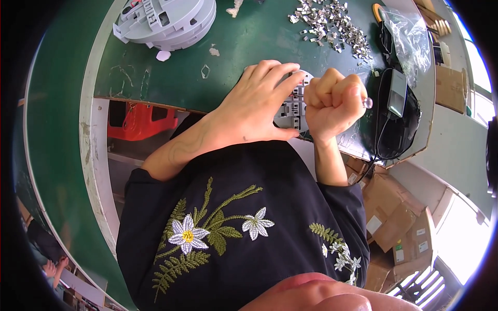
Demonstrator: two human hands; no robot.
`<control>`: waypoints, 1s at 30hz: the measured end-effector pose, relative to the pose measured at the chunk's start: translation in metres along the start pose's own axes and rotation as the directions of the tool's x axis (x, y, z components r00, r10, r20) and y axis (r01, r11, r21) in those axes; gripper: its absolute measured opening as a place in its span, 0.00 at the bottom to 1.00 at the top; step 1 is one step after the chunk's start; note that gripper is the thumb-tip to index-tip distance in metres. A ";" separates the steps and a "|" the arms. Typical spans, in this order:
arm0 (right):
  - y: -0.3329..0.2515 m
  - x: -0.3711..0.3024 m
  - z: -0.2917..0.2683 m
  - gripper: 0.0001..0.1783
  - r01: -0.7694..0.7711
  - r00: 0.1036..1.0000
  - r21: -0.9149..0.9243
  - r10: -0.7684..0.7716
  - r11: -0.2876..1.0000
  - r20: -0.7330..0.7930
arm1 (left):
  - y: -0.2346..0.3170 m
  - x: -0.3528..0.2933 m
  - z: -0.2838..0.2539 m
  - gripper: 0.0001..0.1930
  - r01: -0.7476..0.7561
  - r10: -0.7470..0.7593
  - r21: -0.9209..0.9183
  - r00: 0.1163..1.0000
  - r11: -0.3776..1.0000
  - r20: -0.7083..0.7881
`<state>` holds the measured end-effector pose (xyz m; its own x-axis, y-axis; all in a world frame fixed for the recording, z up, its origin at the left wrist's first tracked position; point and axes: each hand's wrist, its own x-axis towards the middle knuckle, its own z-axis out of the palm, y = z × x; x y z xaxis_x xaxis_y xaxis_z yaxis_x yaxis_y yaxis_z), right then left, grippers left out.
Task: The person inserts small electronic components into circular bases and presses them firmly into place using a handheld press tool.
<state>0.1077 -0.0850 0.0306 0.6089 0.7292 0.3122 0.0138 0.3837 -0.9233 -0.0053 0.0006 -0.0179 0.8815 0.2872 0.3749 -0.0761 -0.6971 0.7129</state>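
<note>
In the head view we list: left hand (255,106), grip spread apart across a grey plastic housing (293,109) near the tabletop's (176,78) front edge, best kept steady; right hand (334,107), grip clamped around a clear-ended tool (368,103), best guided clear of the left.

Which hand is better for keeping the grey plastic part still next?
Probably the left hand: its thumb and fingers span the grey plastic part. The right hand is a fist, with a clear knob poking out.
</note>
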 end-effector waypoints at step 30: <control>-0.034 0.031 -0.062 0.06 -0.334 0.902 -0.661 0.432 0.672 -0.016 | 0.005 0.017 0.005 0.03 -0.037 0.017 -0.211 0.995 0.977 -0.097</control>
<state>0.1752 -0.1110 0.0581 0.5680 0.8140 -0.1216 0.3301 -0.3606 -0.8723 0.0117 -0.0011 -0.0103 0.8306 0.3376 0.4428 -0.2059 -0.5527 0.8076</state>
